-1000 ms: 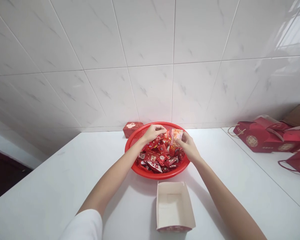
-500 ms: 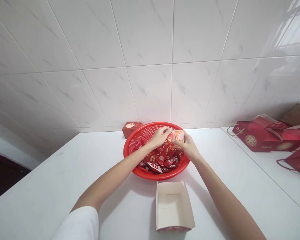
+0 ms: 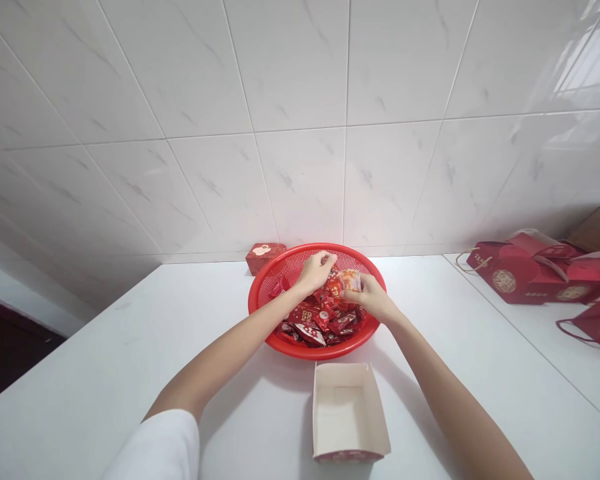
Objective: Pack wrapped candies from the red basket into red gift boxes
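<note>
A red plastic colander (image 3: 258,297) holds a heap of red-wrapped sweets (image 3: 325,319). My right hand (image 3: 373,297) pinches an orange-and-white packet (image 3: 351,280) over the heap, inside the right part of the rim. Beside it on the left, my left hand (image 3: 317,272) is held above the back of the sweets with its fingers curled together. What those fingers hold, if anything, is hidden. Nearer to me an open cardboard box (image 3: 343,413), pale inside with a red patterned outside, stands on the white table, between my forearms.
A small red box (image 3: 264,257) sits behind the colander on the left, near the tiled wall (image 3: 300,187). To the right stand red gift boxes (image 3: 525,273) with handles, another red box (image 3: 595,325) nearer, and a brown carton (image 3: 597,230) behind.
My right hand has moved slightly left and down with the packet. My left hand has shifted a little left, its fingers now more curled. The open box has stayed put.
</note>
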{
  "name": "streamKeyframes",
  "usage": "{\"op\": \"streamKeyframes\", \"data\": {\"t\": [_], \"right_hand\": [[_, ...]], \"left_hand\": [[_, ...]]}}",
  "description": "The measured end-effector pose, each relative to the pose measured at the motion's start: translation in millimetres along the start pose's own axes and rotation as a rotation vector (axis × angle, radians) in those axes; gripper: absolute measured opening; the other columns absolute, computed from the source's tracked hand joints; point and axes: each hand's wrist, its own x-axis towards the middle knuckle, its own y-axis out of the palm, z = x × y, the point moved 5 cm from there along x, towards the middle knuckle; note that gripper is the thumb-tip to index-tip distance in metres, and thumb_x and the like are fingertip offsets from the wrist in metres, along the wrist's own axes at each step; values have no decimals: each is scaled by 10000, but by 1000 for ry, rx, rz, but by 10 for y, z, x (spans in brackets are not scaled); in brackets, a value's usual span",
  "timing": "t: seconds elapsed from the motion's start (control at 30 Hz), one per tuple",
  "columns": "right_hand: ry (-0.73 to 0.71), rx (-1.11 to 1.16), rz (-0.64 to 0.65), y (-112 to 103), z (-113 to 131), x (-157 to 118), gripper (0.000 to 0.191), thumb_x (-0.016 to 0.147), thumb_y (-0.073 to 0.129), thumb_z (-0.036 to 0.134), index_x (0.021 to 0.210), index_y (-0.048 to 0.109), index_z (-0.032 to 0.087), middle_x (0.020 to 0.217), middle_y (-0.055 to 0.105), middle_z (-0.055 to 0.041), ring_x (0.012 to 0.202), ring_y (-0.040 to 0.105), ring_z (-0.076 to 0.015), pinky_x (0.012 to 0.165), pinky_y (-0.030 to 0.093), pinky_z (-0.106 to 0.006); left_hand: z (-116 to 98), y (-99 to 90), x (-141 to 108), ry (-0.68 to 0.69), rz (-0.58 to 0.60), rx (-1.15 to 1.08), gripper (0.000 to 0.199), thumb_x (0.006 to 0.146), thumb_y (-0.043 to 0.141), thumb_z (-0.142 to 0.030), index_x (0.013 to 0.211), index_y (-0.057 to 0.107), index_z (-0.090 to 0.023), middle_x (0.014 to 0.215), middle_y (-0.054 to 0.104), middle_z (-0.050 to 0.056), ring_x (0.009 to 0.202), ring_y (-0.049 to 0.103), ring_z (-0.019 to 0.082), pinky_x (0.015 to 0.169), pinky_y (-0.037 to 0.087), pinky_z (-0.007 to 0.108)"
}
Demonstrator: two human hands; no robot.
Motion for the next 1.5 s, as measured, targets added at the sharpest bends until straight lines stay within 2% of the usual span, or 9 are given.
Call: {"op": "streamKeyframes", "data": {"t": [0.13, 0.37, 0.6, 0.77, 1.0, 1.1, 1.23, 1.37, 1.5], "right_hand": [[-27, -30, -63, -36, -4, 18, 177, 643, 700, 324, 642, 571, 203, 613, 630, 18, 588, 558, -161, 567, 460, -287], [-84, -49, -126, -83, -16, 39, 253, 672, 689, 367, 579, 515, 209, 538, 551, 38, 543, 486, -133, 523, 421, -263], [-7, -17, 216, -137, 469, -279, 185, 724, 724, 365, 752, 683, 187, 725, 689, -17, 681, 615, -195, 662, 521, -332], [-72, -226, 441, -78, 939, -793, 203, 834, 655, 344, 686, 605, 213, 656, 570, 3, 610, 507, -159, 564, 436, -295], [-222, -538, 538, 226, 1073, -1104, 343, 944, 549, 359, 664, 403, 227, 627, 393, 40, 552, 314, -111, 492, 279, -257], [-243, -573, 519, 301, 1057, -1110, 326, 943, 565, 338, 670, 427, 223, 625, 437, 43, 548, 345, -107, 502, 298, -253], [-221, -602, 539, 378, 1030, -1124, 177, 950, 569, 321, 811, 604, 217, 660, 574, 23, 571, 481, -126, 537, 380, -255], [-241, -580, 501, 356, 1071, -1140, 209, 981, 524, 326, 1079, 660, 202, 831, 713, -29, 700, 630, -164, 626, 481, -274], [-292, -702, 409, 246, 1146, -1158, 235, 998, 497, 325, 1114, 661, 205, 1006, 734, -63, 823, 665, -178, 718, 505, -293]], "left_hand": [[29, 47, 2, -33, 53, -87, 280, 900, 490, -413, 804, 610, -179, 824, 679, 27, 820, 625, 189, 790, 471, 282], [-82, -43, -37, -69, 145, -286, 252, 887, 526, -366, 927, 685, -174, 1021, 721, 55, 1035, 638, 207, 939, 486, 300], [-171, -445, -345, -144, 184, -484, 341, 874, 569, -459, 1036, 682, -182, 1136, 707, 91, 953, 700, 209, 835, 551, 313], [-367, -683, -784, -40, 266, -370, 338, 803, 671, -467, 966, 704, -173, 1076, 734, 75, 999, 686, 234, 921, 541, 347], [-652, -799, -1325, 78, 411, -221, 256, 864, 653, -411, 977, 744, -201, 989, 742, 65, 914, 688, 209, 828, 557, 303], [-684, -804, -1446, 96, 451, -186, 249, 877, 646, -394, 1009, 750, -210, 1013, 747, 65, 949, 694, 222, 834, 564, 302], [-719, -811, -1521, 154, 472, -129, 253, 907, 624, -374, 1069, 750, -225, 1040, 756, 52, 992, 699, 225, 870, 560, 304], [-757, -822, -1564, 204, 485, -49, 277, 954, 582, -379, 1126, 723, -212, 1099, 744, 56, 1034, 676, 213, 892, 540, 307], [-796, -810, -1623, 229, 537, 136, 273, 991, 525, -374, 1064, 725, -203, 1044, 736, 40, 936, 661, 177, 810, 499, 265]]}}
